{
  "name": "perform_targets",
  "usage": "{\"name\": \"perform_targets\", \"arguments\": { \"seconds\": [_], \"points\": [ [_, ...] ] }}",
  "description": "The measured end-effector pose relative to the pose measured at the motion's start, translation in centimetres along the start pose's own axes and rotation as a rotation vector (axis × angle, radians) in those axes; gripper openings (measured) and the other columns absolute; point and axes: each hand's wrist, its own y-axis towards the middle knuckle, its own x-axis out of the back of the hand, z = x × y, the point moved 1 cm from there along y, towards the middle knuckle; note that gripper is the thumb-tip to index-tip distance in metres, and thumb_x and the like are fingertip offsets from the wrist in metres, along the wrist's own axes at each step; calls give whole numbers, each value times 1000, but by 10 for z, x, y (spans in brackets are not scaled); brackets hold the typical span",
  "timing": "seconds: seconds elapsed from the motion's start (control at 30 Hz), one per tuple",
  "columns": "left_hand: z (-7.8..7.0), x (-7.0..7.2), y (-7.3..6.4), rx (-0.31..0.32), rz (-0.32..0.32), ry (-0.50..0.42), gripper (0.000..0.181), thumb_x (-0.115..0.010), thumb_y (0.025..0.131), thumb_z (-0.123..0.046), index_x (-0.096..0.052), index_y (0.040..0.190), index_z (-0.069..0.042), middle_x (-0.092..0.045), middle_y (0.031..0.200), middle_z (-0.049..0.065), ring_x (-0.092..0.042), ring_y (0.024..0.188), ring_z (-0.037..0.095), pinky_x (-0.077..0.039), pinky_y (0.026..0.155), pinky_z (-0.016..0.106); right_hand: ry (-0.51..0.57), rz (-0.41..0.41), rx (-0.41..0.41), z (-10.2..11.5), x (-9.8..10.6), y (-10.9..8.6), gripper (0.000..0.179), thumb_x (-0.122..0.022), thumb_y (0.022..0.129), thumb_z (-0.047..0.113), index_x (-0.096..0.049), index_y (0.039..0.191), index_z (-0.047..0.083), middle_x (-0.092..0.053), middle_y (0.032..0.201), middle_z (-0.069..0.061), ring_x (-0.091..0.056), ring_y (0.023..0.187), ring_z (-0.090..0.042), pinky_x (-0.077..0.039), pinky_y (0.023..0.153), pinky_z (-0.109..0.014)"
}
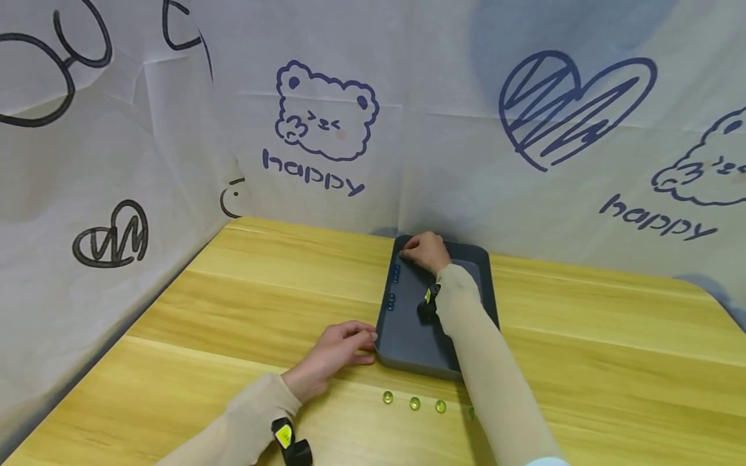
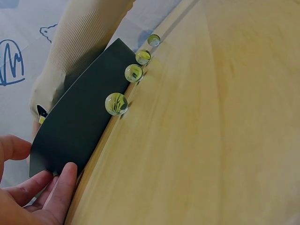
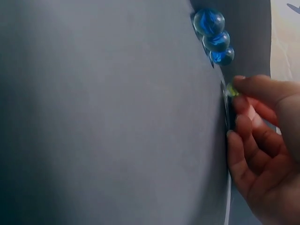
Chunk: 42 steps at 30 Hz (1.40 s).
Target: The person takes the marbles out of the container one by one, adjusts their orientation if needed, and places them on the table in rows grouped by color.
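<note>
My right hand (image 1: 427,251) is over the far left corner of the grey tray (image 1: 408,353). Its thumb and index finger pinch a small yellow-green marble (image 3: 232,89), partly hidden by the fingertips. Close by, blue marbles (image 3: 216,42) lie in a line along the tray's left wall; farther toward me are more blue marbles (image 1: 391,302). My left hand (image 1: 335,355) rests on the table, its fingertips touching the outside of the tray at the near left corner. Several yellow-green marbles (image 1: 414,403) stand in a row on the table before the tray's near edge.
The wooden table (image 1: 280,285) extends on both sides of the tray. A white cloth (image 1: 443,168) with drawn hearts and bears hangs behind the table and at the left. The right forearm (image 1: 495,362) crosses the tray's right side, partly covering the last marble in the row.
</note>
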Motion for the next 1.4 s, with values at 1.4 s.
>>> {"name": "perform_targets", "arguments": {
  "seconds": [1.4],
  "points": [
    [-1,-5,1,6,-27,-3,29,-54,95,-7,-59,118,10,-63,108,19,-64,92,21,-59,81,35,505,52,49,-1,94,-39,36,-66,93,22,-64,117,-5,-61,114,-13,-51,109,-42,-45,98,-52]
  ]
}}
